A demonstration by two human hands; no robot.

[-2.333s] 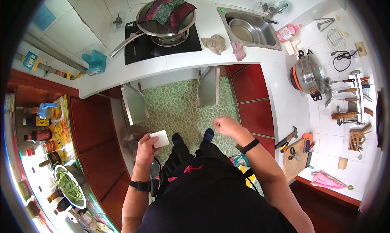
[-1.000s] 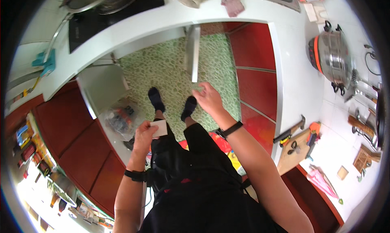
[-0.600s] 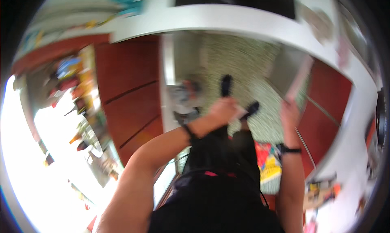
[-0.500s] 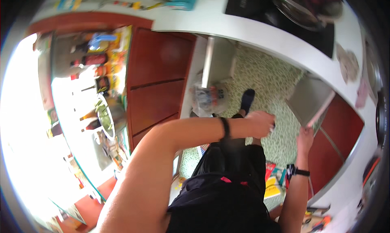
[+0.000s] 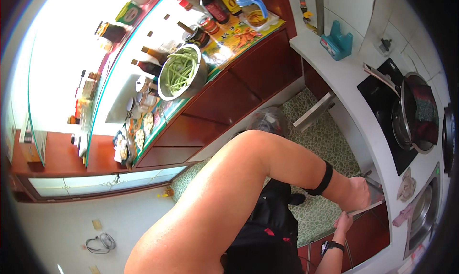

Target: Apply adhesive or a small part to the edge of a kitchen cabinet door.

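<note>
My left hand (image 5: 356, 195) is curled at the inner side of an open cabinet door (image 5: 376, 205) under the counter, with a black band on that wrist. Its fingertips are out of sight, so what it holds cannot be made out. Just below it, my right hand (image 5: 343, 221) grips the edge of the same door, its fingers bent around it. A dark watch (image 5: 332, 247) sits on my right wrist. Another cabinet door (image 5: 313, 112) stands open farther along the counter.
A white counter (image 5: 356, 109) curves above the doors, carrying a black cooktop with a pan (image 5: 415, 114), a cloth (image 5: 407, 187) and a sink (image 5: 423, 204). On the shelf unit stand a metal bowl of green beans (image 5: 180, 73), several bottles and an oil jug (image 5: 252, 10). A plastic bag (image 5: 267, 120) lies nearby.
My left hand has moved from over the floor to the inner side of the cabinet door. My right hand stays on the door's edge. The view has turned, bringing the shelf unit more into sight.
</note>
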